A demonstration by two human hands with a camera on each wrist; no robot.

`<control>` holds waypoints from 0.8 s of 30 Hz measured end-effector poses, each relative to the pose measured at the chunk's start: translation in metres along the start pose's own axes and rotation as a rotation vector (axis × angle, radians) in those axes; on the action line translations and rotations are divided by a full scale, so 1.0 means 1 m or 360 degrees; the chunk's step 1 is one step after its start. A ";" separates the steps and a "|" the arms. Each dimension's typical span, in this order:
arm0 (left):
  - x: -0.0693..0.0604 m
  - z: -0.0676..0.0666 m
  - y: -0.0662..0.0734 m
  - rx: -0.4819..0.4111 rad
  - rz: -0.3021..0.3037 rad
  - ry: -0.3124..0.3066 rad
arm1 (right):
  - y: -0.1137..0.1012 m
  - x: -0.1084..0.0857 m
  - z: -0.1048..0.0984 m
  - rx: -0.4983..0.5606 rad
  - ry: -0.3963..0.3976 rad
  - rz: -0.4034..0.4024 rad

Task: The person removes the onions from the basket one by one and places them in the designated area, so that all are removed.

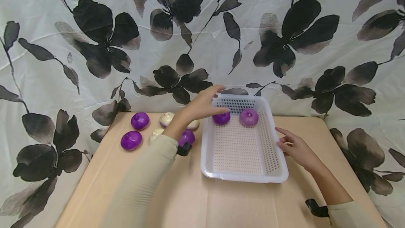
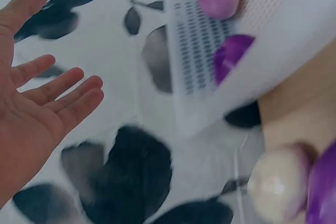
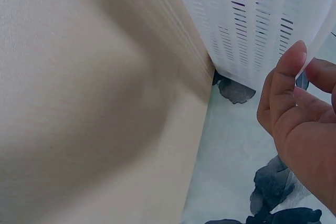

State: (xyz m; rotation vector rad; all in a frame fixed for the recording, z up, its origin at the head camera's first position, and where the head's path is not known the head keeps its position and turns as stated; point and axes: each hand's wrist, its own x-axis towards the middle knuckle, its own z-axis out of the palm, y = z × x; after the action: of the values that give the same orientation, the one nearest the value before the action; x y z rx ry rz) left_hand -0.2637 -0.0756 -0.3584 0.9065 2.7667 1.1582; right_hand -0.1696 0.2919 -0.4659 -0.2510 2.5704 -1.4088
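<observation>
A white perforated plastic basket [image 1: 245,177] stands on the table, tilted in the wrist views. Inside, at its far end, lie a dark purple onion [image 1: 222,118] and a paler purple onion [image 1: 249,117]. My left hand [image 1: 202,106] is over the basket's far left corner with fingers spread and nothing in its palm, as the left wrist view [image 2: 37,108] confirms for the hand. On the other side, my right hand [image 1: 295,147] pinches the basket's right rim between thumb and fingers, seen closely in the right wrist view.
Left of the basket are purple onions [image 1: 131,140] and whitish onions [image 1: 166,119], some partly hidden behind my left forearm. One purple onion [image 1: 186,138] lies near the basket's left side. A floral cloth [image 1: 221,62] hangs behind the light brown table [image 1: 183,200].
</observation>
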 end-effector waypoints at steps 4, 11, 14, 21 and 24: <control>0.030 0.028 0.003 -0.0088 -0.0037 -0.0090 | 0.001 0.000 -0.002 0.0016 0.0003 -0.0005; 0.063 0.074 -0.005 -0.0210 -0.0210 -0.0111 | 0.001 0.002 -0.001 0.0024 0.0001 -0.0012; 0.070 0.092 -0.011 -0.0242 -0.0291 -0.0112 | 0.000 0.002 -0.001 0.0014 0.0004 0.0004; 0.076 0.123 -0.022 -0.0264 -0.0382 -0.0110 | -0.002 0.001 -0.001 0.0007 -0.0001 -0.0002; 0.078 0.134 -0.026 -0.0287 -0.0406 -0.0106 | -0.002 0.002 -0.001 0.0014 -0.0002 -0.0004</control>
State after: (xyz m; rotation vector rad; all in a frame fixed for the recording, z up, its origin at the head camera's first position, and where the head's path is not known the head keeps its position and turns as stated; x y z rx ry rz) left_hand -0.3124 0.0371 -0.4562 0.5460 2.5776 1.2790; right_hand -0.1714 0.2910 -0.4645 -0.2536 2.5629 -1.4201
